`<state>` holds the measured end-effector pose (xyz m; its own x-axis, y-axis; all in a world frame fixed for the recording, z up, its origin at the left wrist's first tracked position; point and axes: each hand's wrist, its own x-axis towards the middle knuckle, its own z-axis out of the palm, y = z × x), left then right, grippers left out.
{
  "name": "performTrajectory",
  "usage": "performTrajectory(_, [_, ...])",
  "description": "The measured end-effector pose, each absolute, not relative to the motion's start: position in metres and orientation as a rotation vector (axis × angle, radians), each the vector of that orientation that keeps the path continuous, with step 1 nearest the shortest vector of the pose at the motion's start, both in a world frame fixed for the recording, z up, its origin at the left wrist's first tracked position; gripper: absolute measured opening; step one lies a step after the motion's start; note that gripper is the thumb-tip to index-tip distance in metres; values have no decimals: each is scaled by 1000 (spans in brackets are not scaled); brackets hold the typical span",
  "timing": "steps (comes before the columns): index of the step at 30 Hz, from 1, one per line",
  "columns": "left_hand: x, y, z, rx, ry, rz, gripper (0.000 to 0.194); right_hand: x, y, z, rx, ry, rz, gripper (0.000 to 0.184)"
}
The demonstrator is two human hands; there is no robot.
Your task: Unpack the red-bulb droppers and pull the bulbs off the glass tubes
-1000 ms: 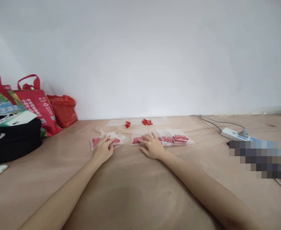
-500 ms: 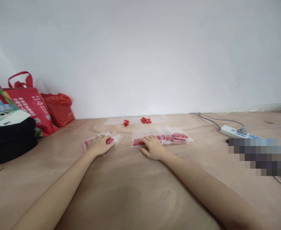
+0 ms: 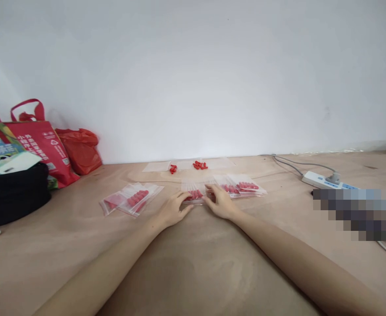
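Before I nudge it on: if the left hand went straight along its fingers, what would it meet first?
The left hand would first meet the clear bags of red pieces, short of the right hand; it seems at their edge, though contact is unclear.

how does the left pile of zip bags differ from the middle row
The left bag pile spans less; the middle bag row stretches wider. The pile lies untouched; the row has the left hand and right hand at it. Both are translucent zip bags holding red pieces.
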<state>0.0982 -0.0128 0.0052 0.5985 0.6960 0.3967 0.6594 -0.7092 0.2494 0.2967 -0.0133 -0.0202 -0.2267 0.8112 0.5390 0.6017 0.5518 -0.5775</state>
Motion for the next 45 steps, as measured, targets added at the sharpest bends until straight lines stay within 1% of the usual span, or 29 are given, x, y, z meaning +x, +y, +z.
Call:
performTrajectory(3, [101, -6, 5, 2753, 1193, 725, 18, 299, -9, -22, -1206, -1675, 466, 30])
performTrajectory(5, [101, -4, 6, 2738, 1194, 739, 15, 299, -7, -21, -1212, -1624, 508, 27])
performTrajectory(8, [100, -4, 7, 2626, 1218, 817, 13, 298, -9, -19, -1178, -1775, 435, 26])
performTrajectory(12, [100, -4, 2, 2138, 1243, 1037, 2, 297, -16, -16, -1171, -1972, 295, 33])
performTrajectory(17, [99, -6, -5, 1706, 1203, 1152, 24, 296, -25, -11, -1182, -2150, 25, 45])
performTrajectory(19, [100, -7, -7, 1506, 1167, 1209, 28, 295, -26, -10, -1151, -2189, -74, 44])
performTrajectory(20, [100, -7, -8, 1454, 1158, 1229, 28, 294, -26, -10, -1129, -2206, -126, 40])
performTrajectory(23, [100, -6, -7, 1471, 1172, 1253, 27, 292, -25, -11, -1086, -2251, -267, 20])
performTrajectory(24, [100, -6, -6, 1482, 1180, 1259, 27, 292, -24, -11, -1084, -2259, -298, 18])
performTrajectory(27, [99, -12, 0, 1609, 1204, 1287, 27, 292, -24, -11, -1074, -2264, -332, 21])
performTrajectory(29, [99, -18, 4, 1937, 1194, 1272, 26, 292, -24, -10, -1055, -2262, -326, 21])
performTrajectory(31, [100, -23, 6, 2332, 1145, 1190, 20, 292, -25, -10, -1031, -2272, -310, 21])
performTrajectory(33, [101, -26, 5, 2558, 1101, 1107, 15, 291, -25, -10, -1013, -2284, -290, 23])
performTrajectory(36, [103, -27, 3, 2637, 1083, 1047, 22, 291, -24, -11, -1005, -2280, -256, 21])
performTrajectory(39, [103, -27, 3, 2609, 1146, 989, 24, 291, -25, -11, -995, -2264, -188, 18])
performTrajectory(45, [103, -26, 4, 2462, 1288, 939, 19, 291, -27, -9, -1081, -2171, 16, 22])
